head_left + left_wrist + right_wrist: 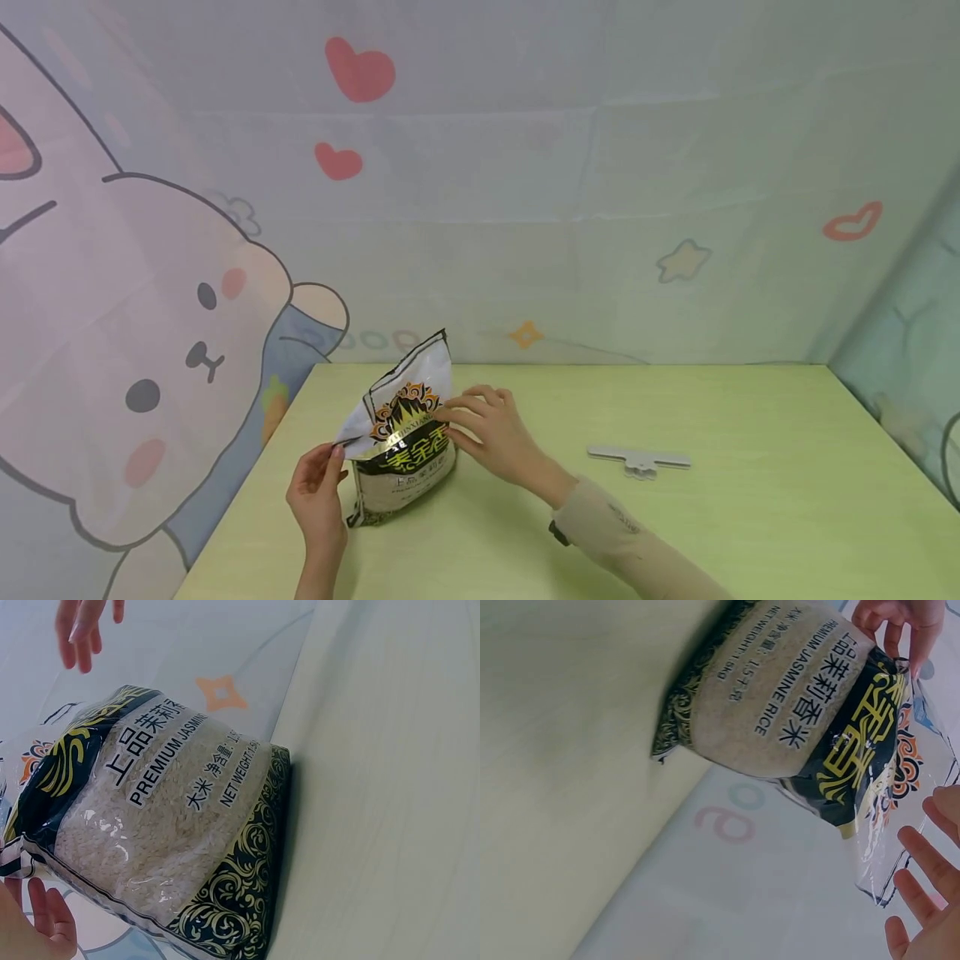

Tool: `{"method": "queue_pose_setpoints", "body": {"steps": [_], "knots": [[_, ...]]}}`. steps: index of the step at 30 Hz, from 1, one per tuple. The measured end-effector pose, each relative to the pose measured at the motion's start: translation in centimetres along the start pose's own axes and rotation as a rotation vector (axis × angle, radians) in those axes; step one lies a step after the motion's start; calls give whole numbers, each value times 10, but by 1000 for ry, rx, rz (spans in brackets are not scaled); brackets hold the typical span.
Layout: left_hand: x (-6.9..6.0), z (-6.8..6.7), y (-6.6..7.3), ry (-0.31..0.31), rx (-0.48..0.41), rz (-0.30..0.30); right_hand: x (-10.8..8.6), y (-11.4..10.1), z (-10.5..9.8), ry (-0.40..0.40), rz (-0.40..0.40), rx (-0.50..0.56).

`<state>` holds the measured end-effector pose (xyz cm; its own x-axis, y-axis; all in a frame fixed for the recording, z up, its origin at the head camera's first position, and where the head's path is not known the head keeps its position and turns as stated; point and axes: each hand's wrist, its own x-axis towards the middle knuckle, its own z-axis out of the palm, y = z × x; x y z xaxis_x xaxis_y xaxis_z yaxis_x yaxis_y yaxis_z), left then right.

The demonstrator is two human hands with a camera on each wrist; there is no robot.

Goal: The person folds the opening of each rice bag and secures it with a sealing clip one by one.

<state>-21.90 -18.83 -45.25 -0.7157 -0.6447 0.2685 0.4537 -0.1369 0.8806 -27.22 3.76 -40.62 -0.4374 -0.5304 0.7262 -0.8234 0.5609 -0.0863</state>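
A bag of jasmine rice (405,446) stands on the table, its clear upper part tilted and rising above the rice. At the bag's left side edge, my left hand (318,492) pinches the plastic between thumb and fingers; the right wrist view also shows this left hand (906,622) at the edge. My right hand (495,433) is beside the bag's upper right, fingers extended and spread. In the right wrist view, the right hand's fingers (930,859) are by the bag's top, and I see no grip on it.
A white sealing clip (639,460) lies on the pale green table (750,533), to the right of the bag and beyond the right forearm. Behind the table hangs a printed cloth backdrop (525,208) with hearts and a cartoon rabbit.
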Motion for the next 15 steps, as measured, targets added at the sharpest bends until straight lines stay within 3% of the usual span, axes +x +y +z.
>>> {"method": "queue_pose_setpoints", "body": {"steps": [6, 15], "knots": [[0, -1, 0, 6, -1, 4, -15, 7, -1, 17, -14, -43], [-1, 0, 0, 0, -5, 5, -33, 12, 0, -1, 35, -22]]}}
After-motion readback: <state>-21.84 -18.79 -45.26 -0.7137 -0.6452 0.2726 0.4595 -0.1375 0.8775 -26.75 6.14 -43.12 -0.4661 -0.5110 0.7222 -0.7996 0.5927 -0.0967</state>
